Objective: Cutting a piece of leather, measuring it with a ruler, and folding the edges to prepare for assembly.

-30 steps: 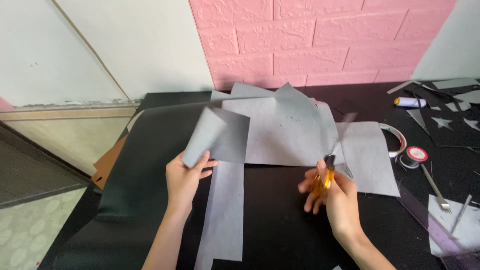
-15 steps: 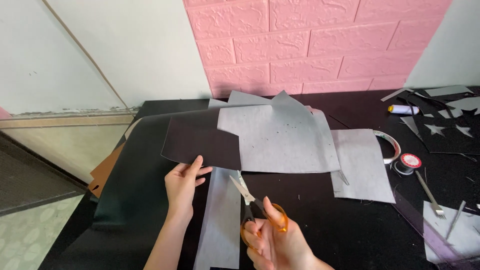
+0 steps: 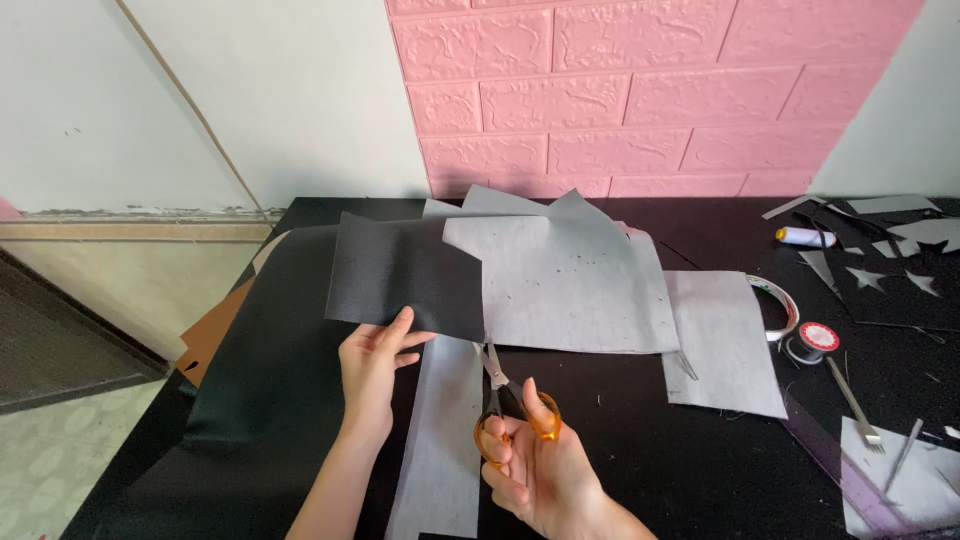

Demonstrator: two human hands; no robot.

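The folded sheet [image 3: 405,275] is lying at the left on the surface [image 3: 640,450], overlapping the wide sheet [image 3: 570,280]. The scissors [image 3: 505,400] are sitting before them, over a long strip [image 3: 440,440]. A tape roll [image 3: 815,340] is lying far right.

black table [image 3: 700,470] | grey sheets [image 3: 570,285] centre | tape roll [image 3: 812,341], star cutouts [image 3: 866,277] right | black sheet [image 3: 270,390] left

Matt black sheet [image 3: 405,272], faintly grained; matt grey paper-like sheets [image 3: 570,280], speckled. Scissors [image 3: 510,400]: bright metal blades, glossy orange plastic handles. At twelve o'clock, pink brick-embossed wall panel [image 3: 640,90], slightly sheened.
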